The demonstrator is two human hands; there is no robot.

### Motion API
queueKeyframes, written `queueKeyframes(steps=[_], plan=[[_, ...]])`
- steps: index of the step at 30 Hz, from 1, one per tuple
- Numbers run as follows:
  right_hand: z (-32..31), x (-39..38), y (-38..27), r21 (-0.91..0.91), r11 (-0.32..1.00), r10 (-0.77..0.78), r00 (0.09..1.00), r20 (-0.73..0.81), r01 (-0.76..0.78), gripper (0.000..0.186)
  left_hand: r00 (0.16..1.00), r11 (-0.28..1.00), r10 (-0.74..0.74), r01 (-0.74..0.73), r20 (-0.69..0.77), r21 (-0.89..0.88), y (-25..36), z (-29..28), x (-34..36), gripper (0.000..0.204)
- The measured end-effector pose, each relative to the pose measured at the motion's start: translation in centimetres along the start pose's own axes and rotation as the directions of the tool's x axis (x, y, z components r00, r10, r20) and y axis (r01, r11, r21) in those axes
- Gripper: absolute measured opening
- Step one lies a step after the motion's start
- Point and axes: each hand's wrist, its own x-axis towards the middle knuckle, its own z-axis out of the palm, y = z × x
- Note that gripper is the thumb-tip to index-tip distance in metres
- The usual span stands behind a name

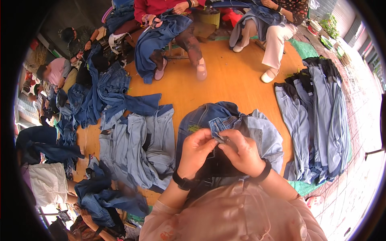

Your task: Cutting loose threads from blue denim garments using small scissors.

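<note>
Two stacks of jeans [317, 120] [136, 144] flank me, the dark-waisted one on my right and the pale one on my left, spread lengthwise, apparently for easy reach. Between them, one denim garment [265, 130] bunches close before me, probably for support. My left grip [197, 148] and right grip [243, 151] pinch its waistband [217, 124], likely steadying the edge.
</note>
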Motion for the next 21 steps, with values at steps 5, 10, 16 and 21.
queueKeyframes(steps=[5,10,16,21], plan=[[0.1,0.3,0.2,-0.031,0.997,-0.064,0.998,0.010,0.064,0.028,0.999,0.997,0.035,-0.034,-0.006,0.069,-0.1,-0.2,-0.2,0.007],[0.2,0.2,0.3,-0.046,0.997,-0.062,0.998,0.014,0.063,0.025,1.000,1.000,0.008,-0.007,-0.018,0.026,-0.2,-0.3,-0.4,0.008],[0.7,0.3,0.5,0.107,0.994,-0.014,0.996,-0.087,0.023,0.020,1.000,1.000,-0.025,0.025,-0.011,-0.016,0.1,-0.1,-0.2,0.012],[-1.6,0.6,0.5,0.531,0.725,0.540,0.841,-0.044,-0.438,0.020,0.999,0.998,-0.046,0.047,0.024,-0.043,1.1,-0.2,-0.6,0.018]])
